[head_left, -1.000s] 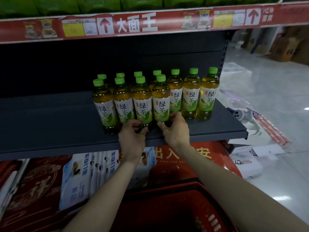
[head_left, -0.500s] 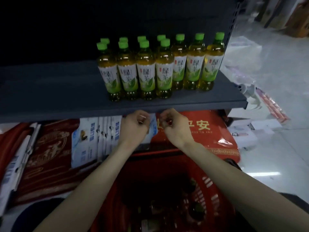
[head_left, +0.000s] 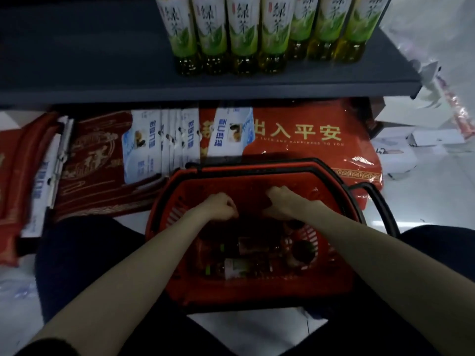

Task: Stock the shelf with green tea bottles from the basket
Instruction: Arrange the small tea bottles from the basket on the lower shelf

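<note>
- Head camera looks straight down into the red basket (head_left: 331,283), which sits on the floor between the person's knees, just below the grey shelf (head_left: 231,84); judged from that, it is parked close so each reach stays short.
- Left hand (head_left: 218,205) is down in the basket with its fingers curled shut; whether they grip anything cannot be told, since the interior is dark.
- Right hand (head_left: 282,202) is beside it, fingers bent downward; a hold cannot be confirmed either.
- Loose green tea bottles (head_left: 241,267) lie on their sides lower in the basket, near both hands.
- Stocked bottles (head_left: 244,34) stand upright in tight rows on the shelf's right part, labels forward; its left part is bare, likely the space for the rest.
</note>
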The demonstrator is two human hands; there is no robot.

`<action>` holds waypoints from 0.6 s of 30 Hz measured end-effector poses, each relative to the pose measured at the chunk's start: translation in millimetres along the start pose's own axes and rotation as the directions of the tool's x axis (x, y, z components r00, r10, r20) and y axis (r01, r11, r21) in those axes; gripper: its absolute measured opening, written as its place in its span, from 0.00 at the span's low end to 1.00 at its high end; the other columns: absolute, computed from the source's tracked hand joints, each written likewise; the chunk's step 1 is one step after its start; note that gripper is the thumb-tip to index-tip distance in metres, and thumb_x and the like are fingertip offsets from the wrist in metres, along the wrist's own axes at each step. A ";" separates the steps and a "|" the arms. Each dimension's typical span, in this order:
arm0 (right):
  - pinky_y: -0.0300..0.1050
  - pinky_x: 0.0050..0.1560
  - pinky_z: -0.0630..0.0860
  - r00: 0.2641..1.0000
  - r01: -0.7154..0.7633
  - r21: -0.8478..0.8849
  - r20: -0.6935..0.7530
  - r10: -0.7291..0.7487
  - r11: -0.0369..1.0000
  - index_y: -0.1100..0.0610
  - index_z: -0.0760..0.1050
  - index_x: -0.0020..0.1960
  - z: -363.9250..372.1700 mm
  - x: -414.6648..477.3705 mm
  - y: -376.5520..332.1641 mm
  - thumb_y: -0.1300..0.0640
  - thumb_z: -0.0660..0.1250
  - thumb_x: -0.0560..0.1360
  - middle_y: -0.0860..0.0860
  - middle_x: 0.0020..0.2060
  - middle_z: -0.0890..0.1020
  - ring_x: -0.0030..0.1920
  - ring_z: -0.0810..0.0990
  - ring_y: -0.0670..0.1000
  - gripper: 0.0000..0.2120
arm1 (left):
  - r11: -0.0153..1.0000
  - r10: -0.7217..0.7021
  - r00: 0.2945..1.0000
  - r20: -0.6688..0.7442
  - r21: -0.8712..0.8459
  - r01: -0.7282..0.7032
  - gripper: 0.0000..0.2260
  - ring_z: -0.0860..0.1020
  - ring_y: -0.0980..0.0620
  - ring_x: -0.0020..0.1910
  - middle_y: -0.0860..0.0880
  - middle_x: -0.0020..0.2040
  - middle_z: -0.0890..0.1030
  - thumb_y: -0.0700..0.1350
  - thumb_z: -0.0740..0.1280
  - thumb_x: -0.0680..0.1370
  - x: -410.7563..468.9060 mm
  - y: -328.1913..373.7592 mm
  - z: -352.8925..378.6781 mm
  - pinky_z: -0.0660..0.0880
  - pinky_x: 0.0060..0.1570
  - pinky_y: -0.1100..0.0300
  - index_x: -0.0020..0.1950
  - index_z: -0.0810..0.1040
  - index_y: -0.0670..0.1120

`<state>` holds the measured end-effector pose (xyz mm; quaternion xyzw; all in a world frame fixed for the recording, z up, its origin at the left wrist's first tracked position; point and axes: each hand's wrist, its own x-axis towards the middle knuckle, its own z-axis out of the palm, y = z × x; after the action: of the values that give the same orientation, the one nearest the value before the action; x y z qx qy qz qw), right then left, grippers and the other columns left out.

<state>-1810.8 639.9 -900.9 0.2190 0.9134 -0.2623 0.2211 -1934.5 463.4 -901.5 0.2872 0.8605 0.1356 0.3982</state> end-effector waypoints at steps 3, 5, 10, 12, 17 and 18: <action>0.52 0.61 0.80 0.999 0.002 -0.035 0.034 -0.001 0.999 0.59 0.76 0.66 18.6 3.9 1.1 0.48 0.75 0.70 0.61 0.63 0.80 0.61 0.82 0.61 0.28 | 0.989 -0.123 0.979 0.160 0.102 0.107 0.09 0.80 0.50 0.37 0.47 0.45 0.83 0.46 0.72 0.78 8.9 -16.0 24.0 0.78 0.39 0.57 0.57 0.85 0.45; 0.52 0.60 0.81 0.998 0.001 -0.036 0.070 0.001 0.999 0.58 0.76 0.65 29.9 5.0 1.0 0.50 0.73 0.72 0.58 0.61 0.80 0.59 0.82 0.60 0.25 | 0.974 -0.187 0.967 0.173 0.161 0.160 0.09 0.83 0.48 0.39 0.45 0.46 0.84 0.44 0.70 0.78 13.5 -32.0 41.4 0.79 0.36 0.58 0.57 0.84 0.43; 0.53 0.64 0.79 0.983 -0.012 -0.105 0.179 0.031 0.994 0.58 0.73 0.71 71.9 13.9 13.5 0.52 0.69 0.76 0.58 0.64 0.76 0.64 0.78 0.61 0.25 | 0.943 -0.268 0.934 0.237 0.262 0.205 0.21 0.82 0.44 0.57 0.42 0.64 0.79 0.46 0.73 0.78 26.1 -65.5 78.6 0.80 0.48 0.57 0.70 0.78 0.44; 0.53 0.63 0.79 0.980 -0.023 -0.124 0.194 0.047 0.992 0.56 0.71 0.73 87.4 16.6 19.0 0.54 0.69 0.77 0.57 0.65 0.76 0.64 0.78 0.60 0.26 | 0.947 -0.262 0.925 0.275 0.258 0.192 0.25 0.78 0.43 0.64 0.43 0.69 0.76 0.50 0.76 0.77 30.0 -71.8 90.8 0.78 0.56 0.56 0.72 0.77 0.45; 0.52 0.61 0.80 0.967 -0.029 -0.172 0.246 0.072 0.985 0.52 0.70 0.74 120.1 28.8 27.1 0.55 0.68 0.77 0.56 0.65 0.79 0.61 0.80 0.58 0.26 | 0.969 -0.184 0.930 0.319 0.220 0.117 0.20 0.78 0.43 0.64 0.44 0.69 0.76 0.48 0.73 0.77 38.7 -84.5 123.3 0.77 0.61 0.55 0.69 0.79 0.51; 0.52 0.62 0.79 0.965 -0.024 -0.187 0.253 0.072 0.982 0.51 0.69 0.74 127.7 32.2 27.7 0.53 0.69 0.77 0.56 0.65 0.79 0.61 0.80 0.58 0.26 | 0.972 -0.156 0.930 0.332 0.217 0.086 0.17 0.79 0.43 0.62 0.43 0.67 0.78 0.47 0.72 0.77 40.5 -86.8 130.9 0.77 0.58 0.57 0.66 0.80 0.51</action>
<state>-1785.6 596.7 -1025.8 0.1838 0.8913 -0.1985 0.3638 -1889.1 419.1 -1050.8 0.2910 0.8021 -0.0285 0.5208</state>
